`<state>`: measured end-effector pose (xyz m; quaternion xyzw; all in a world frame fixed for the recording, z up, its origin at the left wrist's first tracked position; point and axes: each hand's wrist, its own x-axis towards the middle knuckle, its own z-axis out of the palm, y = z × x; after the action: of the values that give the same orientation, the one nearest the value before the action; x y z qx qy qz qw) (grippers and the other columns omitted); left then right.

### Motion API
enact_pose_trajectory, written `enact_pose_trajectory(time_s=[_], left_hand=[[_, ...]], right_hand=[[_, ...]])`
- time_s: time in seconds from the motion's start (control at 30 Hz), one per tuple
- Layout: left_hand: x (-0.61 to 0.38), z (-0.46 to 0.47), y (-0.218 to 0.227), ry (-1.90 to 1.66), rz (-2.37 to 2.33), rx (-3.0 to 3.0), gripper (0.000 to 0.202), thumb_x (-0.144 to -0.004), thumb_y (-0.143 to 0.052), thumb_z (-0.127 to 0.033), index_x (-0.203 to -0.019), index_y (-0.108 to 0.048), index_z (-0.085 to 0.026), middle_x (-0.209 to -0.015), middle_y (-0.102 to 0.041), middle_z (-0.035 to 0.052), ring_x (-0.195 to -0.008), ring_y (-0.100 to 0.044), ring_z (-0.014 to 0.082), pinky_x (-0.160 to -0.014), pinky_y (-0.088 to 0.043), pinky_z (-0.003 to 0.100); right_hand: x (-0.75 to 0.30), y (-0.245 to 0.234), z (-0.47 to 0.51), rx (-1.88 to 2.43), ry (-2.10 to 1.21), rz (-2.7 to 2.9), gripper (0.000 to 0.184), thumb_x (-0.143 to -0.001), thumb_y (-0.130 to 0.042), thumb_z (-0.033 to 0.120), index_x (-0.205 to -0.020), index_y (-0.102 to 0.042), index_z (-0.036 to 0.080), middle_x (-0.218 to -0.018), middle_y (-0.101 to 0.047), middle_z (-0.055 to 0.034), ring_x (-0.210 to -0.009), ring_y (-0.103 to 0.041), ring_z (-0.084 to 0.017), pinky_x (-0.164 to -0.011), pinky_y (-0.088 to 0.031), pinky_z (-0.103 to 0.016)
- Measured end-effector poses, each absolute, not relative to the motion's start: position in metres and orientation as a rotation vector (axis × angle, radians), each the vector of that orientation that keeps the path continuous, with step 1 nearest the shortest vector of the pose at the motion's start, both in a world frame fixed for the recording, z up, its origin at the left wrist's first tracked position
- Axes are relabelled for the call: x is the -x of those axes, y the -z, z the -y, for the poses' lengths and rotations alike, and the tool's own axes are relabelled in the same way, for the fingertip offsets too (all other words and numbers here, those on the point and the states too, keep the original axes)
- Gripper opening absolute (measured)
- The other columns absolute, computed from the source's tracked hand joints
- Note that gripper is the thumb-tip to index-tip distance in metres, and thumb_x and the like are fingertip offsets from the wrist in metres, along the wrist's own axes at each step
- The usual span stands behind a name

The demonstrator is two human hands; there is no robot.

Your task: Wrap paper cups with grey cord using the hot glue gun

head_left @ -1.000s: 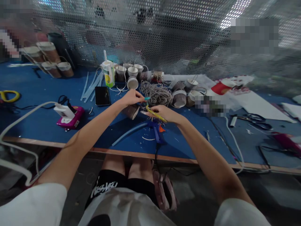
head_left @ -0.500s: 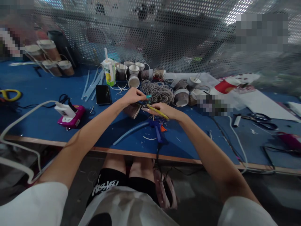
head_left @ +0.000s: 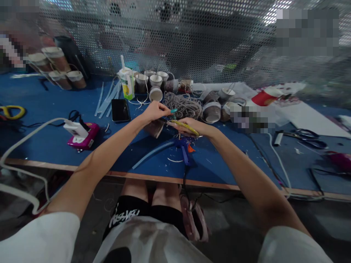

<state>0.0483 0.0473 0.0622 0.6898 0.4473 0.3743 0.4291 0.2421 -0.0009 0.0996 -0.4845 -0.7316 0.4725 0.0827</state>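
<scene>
The right hand is curled around a yellow tool. The left hand has its fingers bent and close together, and I cannot tell what is in them. A little brown cup lies tipped over on the blue table, right under the left hand. The tool's tip is near the cup, but I cannot tell if they touch. A pile of gray string sits just behind the hands. A blue glue gun lies in front of them.
</scene>
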Motion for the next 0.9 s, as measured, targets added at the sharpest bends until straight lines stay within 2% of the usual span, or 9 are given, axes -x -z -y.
enact_pose_trajectory(time_s=[0.1, 0.2, 0.37, 0.53, 0.67, 0.83, 0.9], left_hand=[[-0.050, -0.045, -0.065, -0.958, -1.168, -1.698, 0.016, -0.079, -0.077, -0.023, -0.079, -0.081, -0.007, -0.078, -0.079, 0.0114, -0.067, -0.064, 0.0127, -0.064, -0.044, 0.023], [-0.051, -0.043, -0.068, -0.961, -1.177, -1.690, 0.015, -0.079, -0.078, -0.021, -0.079, -0.081, -0.006, -0.077, -0.078, 0.0118, -0.070, -0.065, 0.0129, -0.067, -0.046, 0.023], [-0.050, -0.043, -0.068, -0.957, -1.166, -1.703, 0.015, -0.079, -0.077, -0.021, -0.079, -0.081, -0.007, -0.078, -0.079, 0.0116, -0.074, -0.067, 0.0145, -0.071, -0.048, 0.024], [-0.049, -0.043, -0.068, -0.953, -1.142, -1.697, 0.019, -0.075, -0.082, -0.028, -0.076, -0.080, -0.009, -0.076, -0.078, 0.0096, -0.072, -0.065, 0.0134, -0.069, -0.046, 0.023], [-0.049, -0.044, -0.066, -0.976, -1.159, -1.684, 0.023, -0.072, -0.083, -0.031, -0.073, -0.080, -0.009, -0.071, -0.076, 0.0075, -0.066, -0.061, 0.0116, -0.064, -0.042, 0.023], [-0.050, -0.044, -0.064, -1.012, -1.166, -1.634, 0.013, -0.076, -0.078, -0.021, -0.071, -0.080, -0.010, -0.068, -0.075, 0.0071, -0.061, -0.058, 0.0095, -0.063, -0.041, 0.023], [-0.051, -0.044, -0.065, -1.033, -1.181, -1.602, 0.010, -0.075, -0.077, -0.016, -0.069, -0.080, -0.009, -0.067, -0.075, 0.0077, -0.059, -0.057, 0.0089, -0.062, -0.040, 0.023]], right_hand=[[-0.242, -0.101, 0.000, 1.511, -1.451, 2.132, 0.029, -0.090, -0.059, 0.030, -0.065, -0.049, 0.018, -0.050, -0.047, 0.0043, -0.039, -0.037, -0.005, -0.038, -0.024, -0.020], [-0.245, -0.105, 0.001, 1.549, -1.392, 2.173, 0.035, -0.093, -0.056, 0.027, -0.060, -0.046, 0.018, -0.045, -0.038, 0.0064, -0.036, -0.030, -0.004, -0.037, -0.021, -0.020], [-0.253, -0.103, 0.002, 1.495, -1.369, 2.243, 0.048, -0.090, -0.064, 0.047, -0.058, -0.045, 0.018, -0.045, -0.038, 0.0063, -0.037, -0.029, -0.003, -0.037, -0.020, -0.020], [-0.251, -0.098, -0.002, 1.328, -1.534, 2.233, 0.061, -0.088, -0.053, 0.074, -0.063, -0.047, 0.019, -0.047, -0.045, 0.0041, -0.036, -0.035, -0.005, -0.034, -0.028, -0.021], [-0.246, -0.101, -0.004, 1.240, -1.595, 2.271, 0.065, -0.089, -0.049, 0.075, -0.064, -0.055, 0.016, -0.053, -0.056, -0.0013, -0.039, -0.045, -0.006, -0.035, -0.034, -0.019], [-0.246, -0.100, -0.005, 1.308, -1.581, 2.134, 0.062, -0.087, -0.056, 0.072, -0.060, -0.050, 0.017, -0.044, -0.045, 0.0052, -0.033, -0.038, -0.004, -0.030, -0.030, -0.017], [-0.247, -0.100, -0.006, 1.388, -1.520, 2.141, 0.063, -0.086, -0.058, 0.072, -0.059, -0.048, 0.017, -0.044, -0.044, 0.0055, -0.031, -0.038, -0.004, -0.028, -0.029, -0.017]])
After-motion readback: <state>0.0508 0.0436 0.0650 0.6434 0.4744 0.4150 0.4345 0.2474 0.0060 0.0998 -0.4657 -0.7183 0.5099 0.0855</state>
